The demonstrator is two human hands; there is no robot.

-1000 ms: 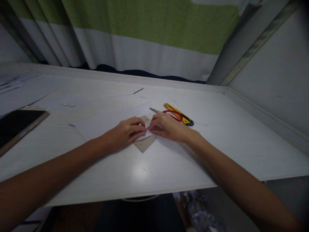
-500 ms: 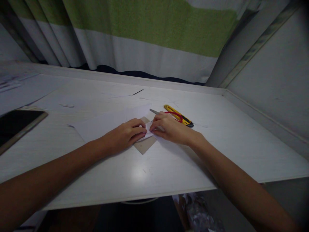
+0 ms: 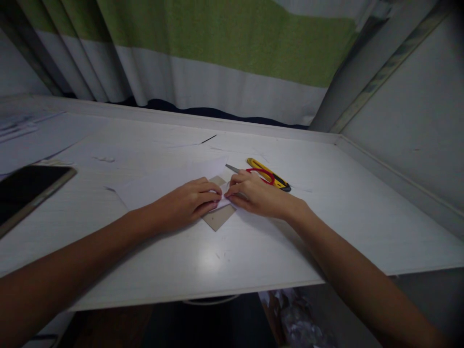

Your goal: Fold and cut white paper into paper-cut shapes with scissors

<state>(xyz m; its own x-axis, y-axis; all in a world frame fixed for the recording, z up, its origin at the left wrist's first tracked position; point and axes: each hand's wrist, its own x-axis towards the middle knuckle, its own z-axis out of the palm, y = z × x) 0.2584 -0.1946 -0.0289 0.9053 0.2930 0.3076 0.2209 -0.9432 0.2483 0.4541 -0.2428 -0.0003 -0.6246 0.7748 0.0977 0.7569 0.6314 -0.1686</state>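
Both hands meet over a grey-brown piece of cardboard (image 3: 218, 220) that lies on the white table with one corner pointing towards me. Between them is a small white piece of paper (image 3: 224, 201), partly hidden by the fingers. My left hand (image 3: 195, 200) pinches its left side. From the other side, the fingertips of my right hand (image 3: 248, 193) close on the same paper. Just beyond the right hand lie scissors with red handles (image 3: 266, 173), partly covered by it. A yellow utility knife (image 3: 279, 182) rests beside and partly under the scissors.
A large white sheet (image 3: 163, 182) spreads behind my left hand. A dark-screened phone (image 3: 29, 188) lies at the left, with more papers (image 3: 47, 135) behind it. A thin black stick (image 3: 209, 139) lies farther back. A green and white curtain (image 3: 232, 58) hangs behind the table.
The view has shifted very slightly. Both hands stay on the white paper over the cardboard, with only a small movement of the fingers.
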